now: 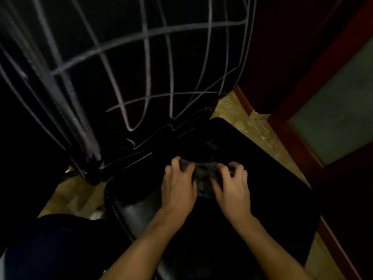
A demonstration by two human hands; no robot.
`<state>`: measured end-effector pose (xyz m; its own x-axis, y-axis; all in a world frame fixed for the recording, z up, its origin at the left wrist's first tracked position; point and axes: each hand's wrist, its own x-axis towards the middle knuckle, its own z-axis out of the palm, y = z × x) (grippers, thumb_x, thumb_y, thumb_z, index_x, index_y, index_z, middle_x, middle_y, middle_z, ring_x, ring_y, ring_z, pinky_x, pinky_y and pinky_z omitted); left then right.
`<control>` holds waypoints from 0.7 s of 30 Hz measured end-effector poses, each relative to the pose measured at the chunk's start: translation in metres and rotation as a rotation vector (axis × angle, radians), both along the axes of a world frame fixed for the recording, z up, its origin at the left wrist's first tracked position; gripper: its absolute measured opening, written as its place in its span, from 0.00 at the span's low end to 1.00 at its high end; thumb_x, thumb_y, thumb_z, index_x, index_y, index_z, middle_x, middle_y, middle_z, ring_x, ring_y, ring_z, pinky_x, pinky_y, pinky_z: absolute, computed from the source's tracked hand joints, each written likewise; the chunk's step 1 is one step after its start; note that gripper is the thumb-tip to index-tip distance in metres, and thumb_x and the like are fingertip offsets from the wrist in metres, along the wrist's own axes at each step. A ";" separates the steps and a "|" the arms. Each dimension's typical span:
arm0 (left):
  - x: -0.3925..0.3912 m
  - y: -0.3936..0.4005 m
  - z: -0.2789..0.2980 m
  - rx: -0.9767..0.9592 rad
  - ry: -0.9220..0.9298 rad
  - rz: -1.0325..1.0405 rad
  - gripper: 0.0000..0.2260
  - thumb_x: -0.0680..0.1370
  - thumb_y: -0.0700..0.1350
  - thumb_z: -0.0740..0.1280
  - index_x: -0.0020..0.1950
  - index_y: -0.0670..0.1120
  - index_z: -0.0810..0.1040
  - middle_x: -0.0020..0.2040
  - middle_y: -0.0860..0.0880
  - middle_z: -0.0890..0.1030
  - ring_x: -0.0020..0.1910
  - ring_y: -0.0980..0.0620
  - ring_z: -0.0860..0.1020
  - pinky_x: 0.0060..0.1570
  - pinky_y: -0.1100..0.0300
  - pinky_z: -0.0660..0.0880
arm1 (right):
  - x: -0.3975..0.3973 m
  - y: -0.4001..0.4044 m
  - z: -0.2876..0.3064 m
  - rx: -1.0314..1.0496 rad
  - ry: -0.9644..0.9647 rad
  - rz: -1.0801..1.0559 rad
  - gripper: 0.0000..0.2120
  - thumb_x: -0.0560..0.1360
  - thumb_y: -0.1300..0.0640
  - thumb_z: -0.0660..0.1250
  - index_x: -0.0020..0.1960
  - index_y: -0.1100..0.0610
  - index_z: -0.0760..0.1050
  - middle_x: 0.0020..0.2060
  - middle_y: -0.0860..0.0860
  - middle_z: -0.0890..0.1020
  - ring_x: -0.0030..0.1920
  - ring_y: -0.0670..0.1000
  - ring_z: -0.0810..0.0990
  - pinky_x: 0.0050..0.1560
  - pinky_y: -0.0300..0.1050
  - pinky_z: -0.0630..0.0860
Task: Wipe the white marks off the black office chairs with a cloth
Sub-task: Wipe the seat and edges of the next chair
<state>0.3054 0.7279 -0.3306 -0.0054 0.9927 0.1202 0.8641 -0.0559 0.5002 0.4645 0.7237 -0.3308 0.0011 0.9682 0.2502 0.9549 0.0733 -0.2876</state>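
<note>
Where the black seat [252,178] fills the lower middle of the view, both hands meet over a dark grey cloth [203,174] bunched on its surface. Left hand [178,184] curled onto the cloth's left end, fingertips dug into the folds; right hand [232,186] curled onto the right end, thumb and fingers pinching the fabric. Cloth bridging the two, crumpled, resting on the seat just below the backrest joint.

Rising behind and to the left, a black chair backrest [101,57], crossed by a grid of pale chalky lines [145,57], vertical loops and horizontal sweeps, with thinner zigzag strokes near its bottom edge. Seat surface dark and hard to read; possibly faint marks there, though dimness hides them.

Seat's right edge running diagonally down toward the lower right, with a narrow strip of yellowish patterned floor [262,130] between it and a dark red wooden frame [298,142] holding a greenish panel [333,114]. Little room on that side. Seat's left edge rounded and glossy, bordered by another patch of the floor at lower left, and beside it a dark-clothed knee [60,249]. More open room at the lower left than along the right wall
</note>
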 end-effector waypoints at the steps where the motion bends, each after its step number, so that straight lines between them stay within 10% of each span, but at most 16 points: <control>1: 0.000 0.001 -0.004 0.067 0.098 -0.038 0.19 0.74 0.49 0.71 0.65 0.53 0.78 0.70 0.44 0.70 0.63 0.42 0.70 0.56 0.50 0.72 | 0.002 -0.002 -0.002 0.039 -0.115 0.032 0.18 0.74 0.51 0.72 0.61 0.54 0.76 0.57 0.58 0.73 0.53 0.61 0.74 0.48 0.54 0.77; 6: -0.003 0.011 -0.010 0.129 0.357 -0.332 0.15 0.73 0.49 0.71 0.59 0.52 0.82 0.56 0.52 0.81 0.56 0.47 0.75 0.51 0.54 0.68 | 0.000 0.006 -0.009 -0.146 -0.229 0.188 0.17 0.76 0.50 0.68 0.62 0.55 0.77 0.54 0.52 0.76 0.53 0.55 0.77 0.51 0.49 0.78; 13: 0.029 0.091 0.005 0.072 0.382 -0.349 0.15 0.79 0.42 0.64 0.66 0.48 0.74 0.63 0.48 0.76 0.64 0.47 0.72 0.65 0.53 0.63 | 0.005 0.074 -0.014 -0.040 -0.360 0.064 0.10 0.65 0.59 0.77 0.44 0.59 0.80 0.41 0.56 0.78 0.42 0.59 0.77 0.38 0.51 0.76; 21: 0.048 0.161 -0.003 0.035 0.176 -0.256 0.10 0.79 0.40 0.63 0.60 0.44 0.78 0.59 0.45 0.79 0.61 0.43 0.74 0.63 0.48 0.65 | 0.012 0.156 -0.007 -0.072 -0.207 0.017 0.11 0.76 0.61 0.65 0.58 0.60 0.77 0.54 0.56 0.77 0.56 0.58 0.73 0.53 0.49 0.71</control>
